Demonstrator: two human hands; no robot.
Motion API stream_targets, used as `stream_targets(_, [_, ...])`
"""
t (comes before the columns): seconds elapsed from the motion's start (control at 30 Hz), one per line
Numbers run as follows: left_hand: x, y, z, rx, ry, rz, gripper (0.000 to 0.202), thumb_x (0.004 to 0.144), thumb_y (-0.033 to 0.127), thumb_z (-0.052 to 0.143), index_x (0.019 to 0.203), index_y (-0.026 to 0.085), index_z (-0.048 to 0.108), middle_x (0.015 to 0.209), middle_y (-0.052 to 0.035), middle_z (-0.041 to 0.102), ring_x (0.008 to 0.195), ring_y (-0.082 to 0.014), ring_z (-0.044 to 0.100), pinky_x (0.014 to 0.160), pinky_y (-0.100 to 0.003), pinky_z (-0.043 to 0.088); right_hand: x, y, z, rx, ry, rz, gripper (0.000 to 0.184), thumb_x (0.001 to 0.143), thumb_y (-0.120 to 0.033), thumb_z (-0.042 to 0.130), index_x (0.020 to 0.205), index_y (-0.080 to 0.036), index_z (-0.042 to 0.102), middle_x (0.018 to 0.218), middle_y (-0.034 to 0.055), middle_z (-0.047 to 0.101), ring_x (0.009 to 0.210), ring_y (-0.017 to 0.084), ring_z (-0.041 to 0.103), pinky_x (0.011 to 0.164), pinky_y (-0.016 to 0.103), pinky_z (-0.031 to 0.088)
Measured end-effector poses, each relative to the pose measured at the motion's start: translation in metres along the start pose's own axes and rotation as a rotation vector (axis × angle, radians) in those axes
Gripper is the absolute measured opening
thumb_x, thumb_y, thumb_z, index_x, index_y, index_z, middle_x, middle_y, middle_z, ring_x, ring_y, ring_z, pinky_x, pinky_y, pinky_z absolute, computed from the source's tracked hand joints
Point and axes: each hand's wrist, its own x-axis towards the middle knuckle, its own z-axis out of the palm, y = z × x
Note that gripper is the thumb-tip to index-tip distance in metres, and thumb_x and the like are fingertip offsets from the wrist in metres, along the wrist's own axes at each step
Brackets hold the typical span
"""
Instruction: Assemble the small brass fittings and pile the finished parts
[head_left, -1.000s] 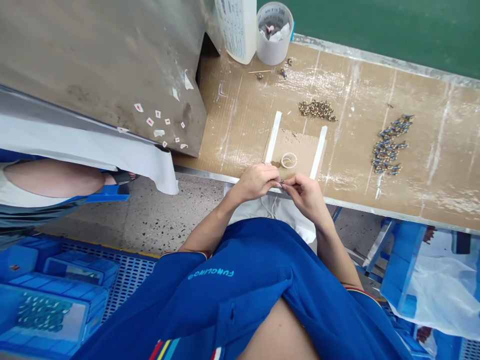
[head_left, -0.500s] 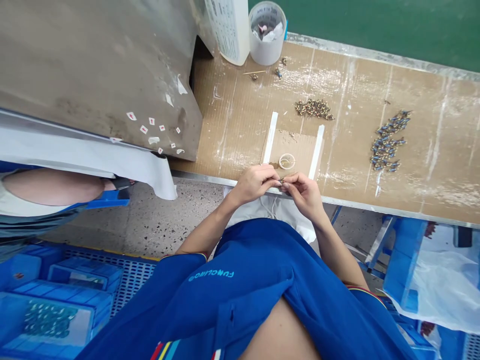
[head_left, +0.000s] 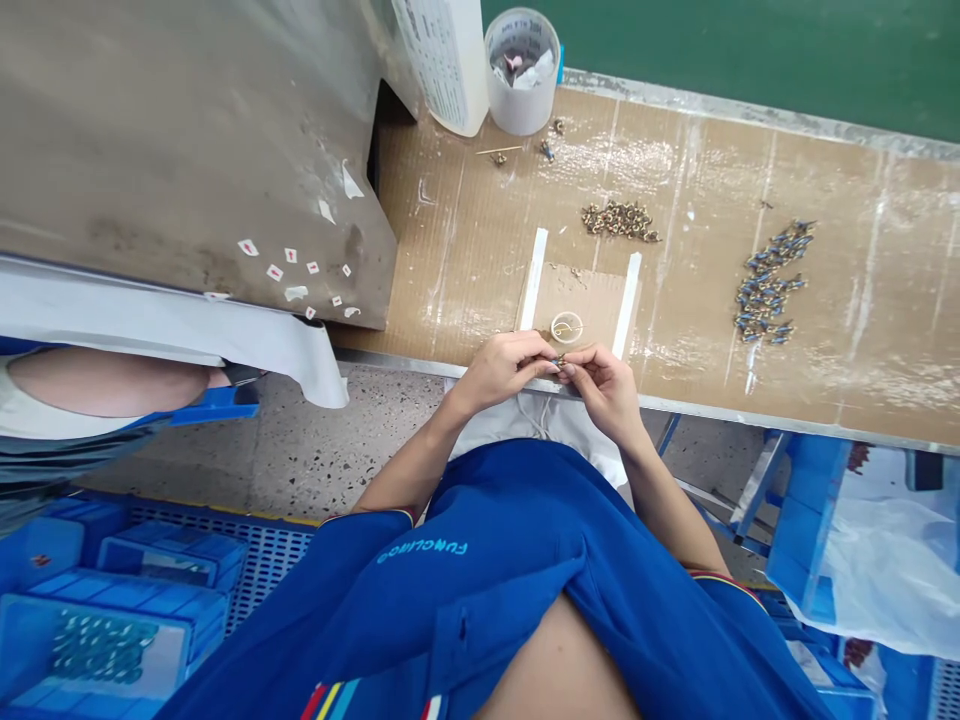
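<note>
piece (head_left: 559, 362) over the counter's (head_left: 862, 300) near edge, pinched by left hand (head_left: 506, 372) and right hand (head_left: 609, 392), fingers nearly meeting. tiny, brassy with a bit of blue; mostly covered, exact shape too small to tell.

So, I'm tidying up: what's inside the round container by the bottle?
In the container, white scraps and a pink bit show; whatever lies beneath them is covered and can't be seen.

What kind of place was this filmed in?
Probably a small-parts workshop or factory floor: sorted piles of little metal pieces on a cardboard-covered bench, and blue plastic bins holding more small items.
</note>
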Motion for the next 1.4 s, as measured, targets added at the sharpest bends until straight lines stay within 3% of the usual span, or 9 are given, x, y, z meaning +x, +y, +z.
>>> stream_targets(0.17, [0.0015, -0.0018, 0.0014, 0.069, -0.019, -0.011, 0.026, 0.097, 0.026, 0.057, 0.074, 0.016, 0.065, 0.072, -0.0023, 0.066, 0.067, -0.0139, 0.059, 0.066, -0.026, 0.044, 0.0013, 0.0012, -0.0014, -0.031, -0.017, -0.006, 0.033, 0.085, -0.055, 0.07, 0.084, -0.024, 0.064, 0.08, 0.0022, 0.069, 0.07, 0.016, 0.067, 0.068, 0.033, 0.06])
stream_targets(0.43, [0.0001, -0.0052, 0.0035, 0.13, -0.036, 0.022, 0.025, 0.094, 0.022, 0.056, 0.07, 0.017, 0.062, 0.066, -0.0012, 0.062, 0.062, -0.0138, 0.054, 0.062, -0.026, 0.04, 0.0036, 0.0027, -0.0004, -0.143, -0.071, -0.083, 0.014, 0.089, -0.032, 0.062, 0.078, -0.022, 0.059, 0.073, 0.0003, 0.065, 0.065, 0.015, 0.062, 0.065, 0.031, 0.053])
stream_targets(0.7, [0.0005, -0.0046, 0.0002, 0.071, -0.037, 0.031, 0.028, 0.096, 0.024, 0.057, 0.07, 0.015, 0.062, 0.067, -0.0014, 0.063, 0.064, -0.0131, 0.055, 0.063, -0.025, 0.04, 0.0044, 0.002, 0.0004, -0.115, -0.099, -0.056, 0.018, 0.089, -0.038, 0.064, 0.081, -0.023, 0.059, 0.073, 0.0002, 0.065, 0.064, 0.014, 0.062, 0.063, 0.03, 0.052])
stream_targets(1.03, [-0.0006, 0.0006, -0.0053, 0.027, -0.066, 0.025, 0.03, 0.1, 0.036, 0.057, 0.088, 0.015, 0.073, 0.077, -0.0046, 0.071, 0.07, -0.014, 0.061, 0.068, -0.025, 0.046, 0.0026, 0.001, -0.0037, 0.003, -0.075, -0.054, 0.027, 0.089, -0.047, 0.067, 0.083, -0.023, 0.057, 0.078, 0.0012, 0.066, 0.066, 0.013, 0.062, 0.062, 0.028, 0.053])
stream_targets(1.4, [-0.0015, -0.0071, -0.0027, 0.106, -0.052, 0.058, 0.029, 0.098, 0.024, 0.053, 0.074, 0.015, 0.067, 0.07, -0.0031, 0.068, 0.067, -0.0147, 0.06, 0.065, -0.026, 0.044, 0.006, 0.0065, 0.0017, -0.111, -0.058, -0.117, 0.014, 0.088, -0.03, 0.062, 0.077, -0.022, 0.059, 0.07, -0.0011, 0.063, 0.062, 0.013, 0.06, 0.063, 0.029, 0.05])
